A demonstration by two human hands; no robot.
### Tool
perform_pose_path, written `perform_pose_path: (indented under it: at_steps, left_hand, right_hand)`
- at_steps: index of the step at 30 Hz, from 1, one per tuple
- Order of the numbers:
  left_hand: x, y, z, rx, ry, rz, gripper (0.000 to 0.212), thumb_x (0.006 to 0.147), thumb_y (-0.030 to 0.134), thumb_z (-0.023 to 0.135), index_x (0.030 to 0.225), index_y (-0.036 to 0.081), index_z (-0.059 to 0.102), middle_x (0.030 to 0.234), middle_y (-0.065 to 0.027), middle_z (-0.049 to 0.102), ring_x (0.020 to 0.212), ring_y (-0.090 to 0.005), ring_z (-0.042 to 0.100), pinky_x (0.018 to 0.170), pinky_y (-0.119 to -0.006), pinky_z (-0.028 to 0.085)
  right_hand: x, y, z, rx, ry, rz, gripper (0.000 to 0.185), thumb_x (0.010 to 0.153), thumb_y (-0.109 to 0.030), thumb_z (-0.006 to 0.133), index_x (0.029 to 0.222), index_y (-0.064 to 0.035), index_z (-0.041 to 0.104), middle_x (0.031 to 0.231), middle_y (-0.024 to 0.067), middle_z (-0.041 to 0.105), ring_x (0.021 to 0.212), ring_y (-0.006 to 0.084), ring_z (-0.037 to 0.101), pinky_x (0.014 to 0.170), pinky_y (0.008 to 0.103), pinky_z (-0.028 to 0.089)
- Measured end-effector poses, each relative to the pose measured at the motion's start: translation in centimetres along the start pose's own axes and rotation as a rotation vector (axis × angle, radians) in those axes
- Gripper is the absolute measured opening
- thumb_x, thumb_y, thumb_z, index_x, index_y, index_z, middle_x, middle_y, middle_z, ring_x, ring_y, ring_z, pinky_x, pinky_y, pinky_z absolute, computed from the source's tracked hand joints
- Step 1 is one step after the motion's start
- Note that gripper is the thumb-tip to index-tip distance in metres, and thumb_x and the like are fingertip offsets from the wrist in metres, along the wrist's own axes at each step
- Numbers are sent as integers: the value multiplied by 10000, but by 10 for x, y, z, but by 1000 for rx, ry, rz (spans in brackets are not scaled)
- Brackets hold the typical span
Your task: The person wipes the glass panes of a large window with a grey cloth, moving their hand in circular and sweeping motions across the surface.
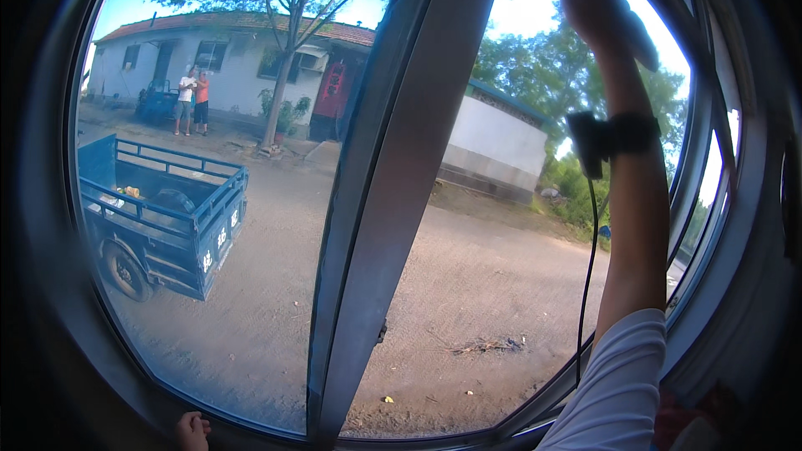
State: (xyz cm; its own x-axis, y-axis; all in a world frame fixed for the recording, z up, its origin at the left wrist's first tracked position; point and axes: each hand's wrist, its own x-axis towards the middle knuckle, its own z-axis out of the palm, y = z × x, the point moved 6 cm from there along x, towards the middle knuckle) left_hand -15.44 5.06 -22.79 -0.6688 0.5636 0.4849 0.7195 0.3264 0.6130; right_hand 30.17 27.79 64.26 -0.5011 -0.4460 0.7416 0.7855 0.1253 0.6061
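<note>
My right hand [583, 3] is raised high at the upper right, in the open half of a sliding window. It is blurred and dark against the sky. A limp dark piece, seemingly a cloth [642, 47], hangs from it. A black strap with a small device [586, 144] sits on my right wrist, and a thin black cable runs down from it. Low on the left, my left hand [193, 431] is partly in view by the bottom window frame [250, 429], its fingers curled. Whether it holds anything is hidden. The metal sash upright [401, 188] leans across the middle.
Glass [269, 326] fills the left half of the window. Outside stand a blue cargo-bed vehicle [169, 225] bearing writing, a tree [285, 88] and a white tile-roofed house [244, 75]. Two people [193, 100] stand before the house. Reddish fabric [708, 416] lies at the lower right.
</note>
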Motion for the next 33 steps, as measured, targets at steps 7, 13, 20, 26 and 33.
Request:
perform_pose_path:
  at_steps: [7,13,20,26,33]
  left_hand:
    - [-24,-79,37,-834,-113,-523,144,856,152,505,892,51,600,766,-91,591,640,-171,558,529,-304,452]
    - [-2,11,23,151,-244,230,208,837,191,492,931,28,584,827,-166,583,725,-333,555,648,-433,449]
    - [4,25,24,191,-98,273,231,847,175,497,995,4,548,736,-131,583,641,-290,567,570,-387,462]
    - [2,138,-22,-278,-313,-347,235,892,157,458,1000,-23,565,741,-117,615,636,-213,594,572,-321,474]
    - [-7,170,-32,-197,-303,-323,275,881,217,486,937,-29,594,751,-146,646,676,-269,613,624,-366,463]
  right_hand:
    - [25,-60,-1,137,18,-62,449,889,-215,403,1303,-42,384,1372,219,307,1264,429,259,1047,479,211]
    - [18,-59,-8,220,54,-200,437,888,-175,401,1298,-26,387,1384,203,298,1291,384,239,1078,449,158]
    - [14,-21,-9,264,99,-285,437,894,-163,384,1315,-50,373,1373,199,321,1287,349,264,1081,435,147]
    - [-18,63,-7,379,-27,30,470,886,-167,399,1346,-88,344,1356,157,350,1268,295,306,1039,373,233]
    - [-80,156,-24,346,7,227,471,870,-275,413,1309,-105,390,1320,145,399,1223,292,361,995,393,295]
